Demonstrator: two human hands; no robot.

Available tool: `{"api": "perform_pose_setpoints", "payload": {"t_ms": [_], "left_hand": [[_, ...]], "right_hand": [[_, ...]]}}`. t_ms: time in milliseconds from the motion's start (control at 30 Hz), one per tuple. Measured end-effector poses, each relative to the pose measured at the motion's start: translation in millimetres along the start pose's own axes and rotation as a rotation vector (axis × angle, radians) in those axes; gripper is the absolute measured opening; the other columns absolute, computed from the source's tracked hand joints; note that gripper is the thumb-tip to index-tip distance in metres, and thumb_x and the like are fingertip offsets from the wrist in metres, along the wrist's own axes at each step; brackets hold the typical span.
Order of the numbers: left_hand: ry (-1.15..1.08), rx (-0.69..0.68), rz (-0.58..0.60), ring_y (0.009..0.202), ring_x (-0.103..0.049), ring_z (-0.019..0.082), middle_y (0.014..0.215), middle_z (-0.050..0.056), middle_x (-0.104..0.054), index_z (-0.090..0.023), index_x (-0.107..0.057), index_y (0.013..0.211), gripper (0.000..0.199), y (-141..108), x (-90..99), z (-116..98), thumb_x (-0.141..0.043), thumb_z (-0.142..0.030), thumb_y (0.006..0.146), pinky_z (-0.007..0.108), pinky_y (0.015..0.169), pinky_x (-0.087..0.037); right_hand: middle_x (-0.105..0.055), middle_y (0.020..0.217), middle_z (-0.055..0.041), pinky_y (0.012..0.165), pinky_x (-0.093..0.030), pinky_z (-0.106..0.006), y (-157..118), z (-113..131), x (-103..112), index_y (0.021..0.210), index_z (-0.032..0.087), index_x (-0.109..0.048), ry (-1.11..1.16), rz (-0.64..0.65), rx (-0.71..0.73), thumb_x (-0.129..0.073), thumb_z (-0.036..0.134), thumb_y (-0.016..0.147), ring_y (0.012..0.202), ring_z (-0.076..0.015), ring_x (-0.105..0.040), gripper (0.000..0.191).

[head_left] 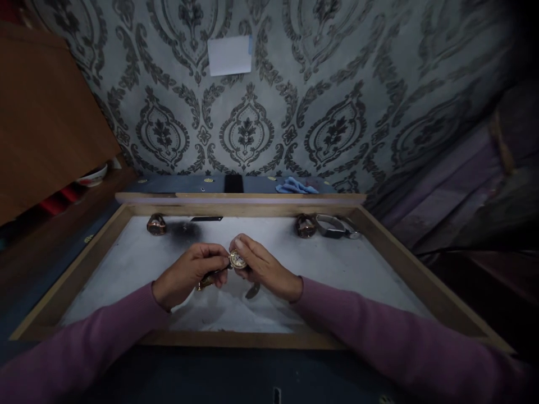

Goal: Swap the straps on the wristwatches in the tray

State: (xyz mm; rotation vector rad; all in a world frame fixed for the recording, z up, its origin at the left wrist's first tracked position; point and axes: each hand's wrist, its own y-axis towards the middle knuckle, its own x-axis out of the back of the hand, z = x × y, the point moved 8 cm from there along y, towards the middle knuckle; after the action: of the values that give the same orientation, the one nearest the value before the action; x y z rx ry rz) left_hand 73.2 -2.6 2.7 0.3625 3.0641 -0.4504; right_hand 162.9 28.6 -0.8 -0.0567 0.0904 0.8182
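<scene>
Gold-rimmed watch (237, 259) between the two hands, pinched by left hand (197, 270) and right hand (261, 266) fingers

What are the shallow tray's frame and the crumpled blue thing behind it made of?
The shallow tray's frame looks like plain, matt wood, given its pale brown edges. The crumpled blue thing seems to be soft, dull fabric, judging by its loose folds.

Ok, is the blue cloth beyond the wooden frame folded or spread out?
Neither: the blue cloth lies bunched up, showing uneven ridges and creases rather than neat folded edges or a flat sheet.
</scene>
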Motion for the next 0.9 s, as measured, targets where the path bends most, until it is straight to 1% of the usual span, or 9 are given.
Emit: {"api": "perform_pose_setpoints", "payload": {"t_ms": [167,300,367,500,567,633,767,900], "left_hand": [[-0.008,-0.011,-0.035,0.049,-0.050,0.009,0.053,0.000,-0.059,-0.013,-0.063,0.067,0.021,0,0.2,-5,-0.067,-0.033,0.070,0.021,0.051,-0.037],[-0.001,-0.047,-0.032,0.050,-0.051,0.009,0.053,0.000,-0.060,-0.014,-0.064,0.064,0.019,-2,0.5,-13,-0.066,-0.031,0.070,0.021,0.053,-0.038],[0.018,-0.052,-0.023,0.050,-0.052,0.010,0.053,0.000,-0.061,-0.014,-0.063,0.064,0.018,-3,0.7,-17,-0.066,-0.031,0.070,0.022,0.053,-0.038],[0.068,-0.057,0.026,0.051,-0.054,0.011,0.054,0.001,-0.062,-0.014,-0.063,0.065,0.019,-5,-1.2,-23,-0.067,-0.032,0.071,0.023,0.054,-0.039],[0.089,-0.053,0.035,0.052,-0.054,0.011,0.056,0.001,-0.062,-0.014,-0.063,0.066,0.022,-7,-1.2,-23,-0.068,-0.035,0.071,0.022,0.054,-0.039],[0.103,-0.051,0.042,0.054,-0.054,0.011,0.060,0.001,-0.063,-0.014,-0.063,0.068,0.024,-9,-1.6,-21,-0.070,-0.037,0.072,0.022,0.056,-0.039],[0.118,-0.073,0.063,0.061,-0.055,0.011,0.069,0.002,-0.064,-0.015,-0.064,0.074,0.024,-12,-5.0,-17,-0.070,-0.038,0.075,0.021,0.056,-0.038],[0.091,-0.080,0.079,0.065,-0.055,0.012,0.073,0.002,-0.062,-0.015,-0.066,0.076,0.023,-11,-9.9,-16,-0.070,-0.038,0.075,0.020,0.053,-0.035]], "right_hand": [[-0.043,0.057,0.0075,0.042,-0.024,-0.017,2,-2,-1,0.085,0.020,-0.042,-0.005,0.016,0.009,-0.046,0.066,0.086,0.047,-0.0065,-0.033,0.046],[-0.051,0.058,0.0056,0.041,-0.031,-0.018,3,-2,-2,0.090,0.019,-0.046,0.011,0.032,0.002,-0.043,0.072,0.084,0.046,-0.0077,-0.041,0.053],[-0.054,0.057,0.0043,0.041,-0.033,-0.019,3,-4,-3,0.089,0.019,-0.048,0.021,0.040,-0.018,-0.042,0.073,0.083,0.044,-0.0083,-0.043,0.056],[-0.051,0.052,0.0048,0.039,-0.027,-0.019,2,-10,-5,0.082,0.018,-0.049,0.062,0.012,-0.062,-0.044,0.074,0.081,0.043,-0.0078,-0.040,0.056],[-0.049,0.054,0.0051,0.040,-0.025,-0.019,1,-11,-4,0.084,0.019,-0.048,0.074,-0.014,-0.076,-0.042,0.074,0.082,0.044,-0.0080,-0.039,0.056],[-0.049,0.059,0.0050,0.041,-0.025,-0.019,0,-7,-1,0.091,0.019,-0.049,0.043,-0.066,-0.050,-0.040,0.074,0.083,0.046,-0.0081,-0.038,0.056],[-0.048,0.072,0.0031,0.047,-0.030,-0.021,-5,9,4,0.108,0.019,-0.047,-0.119,-0.162,0.072,-0.036,0.069,0.088,0.055,-0.0095,-0.040,0.054],[-0.047,0.081,0.0009,0.058,-0.039,-0.025,-9,18,0,0.120,0.019,-0.041,-0.279,-0.158,0.180,-0.030,0.064,0.093,0.067,-0.0124,-0.046,0.053]]}}
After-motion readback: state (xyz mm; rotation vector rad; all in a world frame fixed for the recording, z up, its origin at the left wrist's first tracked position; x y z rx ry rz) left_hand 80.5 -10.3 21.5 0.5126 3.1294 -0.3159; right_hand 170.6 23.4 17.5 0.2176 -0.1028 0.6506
